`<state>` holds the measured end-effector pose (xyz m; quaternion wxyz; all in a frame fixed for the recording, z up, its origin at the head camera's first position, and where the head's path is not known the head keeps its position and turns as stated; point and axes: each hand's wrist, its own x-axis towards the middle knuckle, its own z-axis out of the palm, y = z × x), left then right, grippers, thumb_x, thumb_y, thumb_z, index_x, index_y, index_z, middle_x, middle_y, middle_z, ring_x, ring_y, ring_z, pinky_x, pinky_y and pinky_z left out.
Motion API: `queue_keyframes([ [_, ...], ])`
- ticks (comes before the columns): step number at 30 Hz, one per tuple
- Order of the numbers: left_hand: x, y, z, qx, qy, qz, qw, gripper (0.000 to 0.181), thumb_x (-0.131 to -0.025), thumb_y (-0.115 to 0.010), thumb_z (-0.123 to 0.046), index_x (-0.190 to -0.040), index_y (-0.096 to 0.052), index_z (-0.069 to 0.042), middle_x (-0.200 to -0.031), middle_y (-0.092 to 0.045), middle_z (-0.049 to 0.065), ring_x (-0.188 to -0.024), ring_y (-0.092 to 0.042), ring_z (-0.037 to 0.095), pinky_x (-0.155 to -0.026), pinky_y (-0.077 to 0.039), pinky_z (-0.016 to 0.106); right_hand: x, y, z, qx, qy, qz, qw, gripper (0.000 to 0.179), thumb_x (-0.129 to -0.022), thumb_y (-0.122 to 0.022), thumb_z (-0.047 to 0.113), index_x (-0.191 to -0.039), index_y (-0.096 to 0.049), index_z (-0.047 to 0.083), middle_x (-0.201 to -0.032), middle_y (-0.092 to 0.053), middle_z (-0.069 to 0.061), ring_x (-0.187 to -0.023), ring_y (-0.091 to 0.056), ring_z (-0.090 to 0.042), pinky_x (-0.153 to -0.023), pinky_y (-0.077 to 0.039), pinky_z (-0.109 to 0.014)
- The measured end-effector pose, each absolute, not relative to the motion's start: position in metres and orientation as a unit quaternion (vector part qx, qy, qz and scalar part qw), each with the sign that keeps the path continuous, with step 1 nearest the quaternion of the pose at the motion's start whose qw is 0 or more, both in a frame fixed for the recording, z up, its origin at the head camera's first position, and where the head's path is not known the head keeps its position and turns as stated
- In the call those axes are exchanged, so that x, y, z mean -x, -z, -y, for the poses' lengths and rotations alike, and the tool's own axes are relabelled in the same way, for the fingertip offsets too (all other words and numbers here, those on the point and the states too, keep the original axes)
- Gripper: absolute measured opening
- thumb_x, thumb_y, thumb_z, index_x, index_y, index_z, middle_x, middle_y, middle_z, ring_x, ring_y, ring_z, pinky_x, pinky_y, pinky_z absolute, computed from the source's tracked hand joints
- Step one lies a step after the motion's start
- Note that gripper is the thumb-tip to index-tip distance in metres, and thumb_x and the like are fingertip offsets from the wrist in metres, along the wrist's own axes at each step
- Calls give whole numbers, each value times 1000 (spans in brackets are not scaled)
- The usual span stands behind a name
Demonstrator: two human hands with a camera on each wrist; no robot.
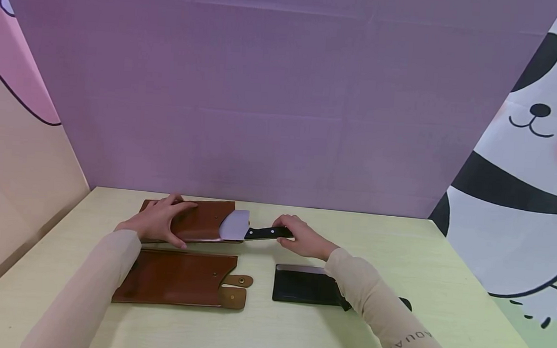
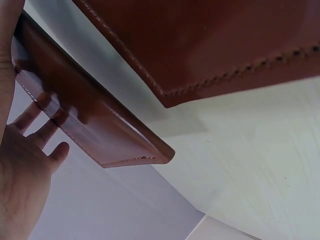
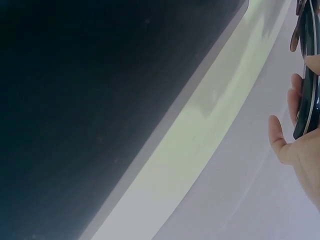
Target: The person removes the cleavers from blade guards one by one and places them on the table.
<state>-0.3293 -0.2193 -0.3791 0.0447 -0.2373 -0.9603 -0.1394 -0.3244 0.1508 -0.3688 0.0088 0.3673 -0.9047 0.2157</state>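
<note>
A cleaver's grey blade (image 1: pixel 235 225) sits partly inside the far brown leather sheath (image 1: pixel 204 220), its upper part hidden by the leather. My right hand (image 1: pixel 305 237) holds the black riveted handle (image 1: pixel 261 233) near its end. Across the closed end of that sheath lies my left hand (image 1: pixel 161 219), thumb at the near edge and fingers at the far edge, gripping it. The left wrist view shows those fingers (image 2: pixel 37 130) along the sheath's stitched edge. In the right wrist view, fingers and thumb are around the handle (image 3: pixel 306 100).
A second brown sheath (image 1: pixel 176 278) with two snap straps lies nearer on the pale table (image 1: pixel 192 331). Under my right forearm lies a black-bladed cleaver (image 1: pixel 305 286), its handle partly covered by the sleeve. A purple backdrop (image 1: pixel 273 99) rises behind the table.
</note>
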Motion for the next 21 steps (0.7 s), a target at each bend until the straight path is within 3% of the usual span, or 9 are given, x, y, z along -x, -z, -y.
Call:
queue_keyframes([
  [21,326,384,229,223,144,963,45,99,-54,-80,-56,-138,-40,-22,-130,-37,12,-116,-42,36,-98,-23,61,322,366,-163,-370,-222,902,14,22,-85,-59,6,-107,-54,6,-99,-58,-5,-90,-45,-18,-82,-39,-34],
])
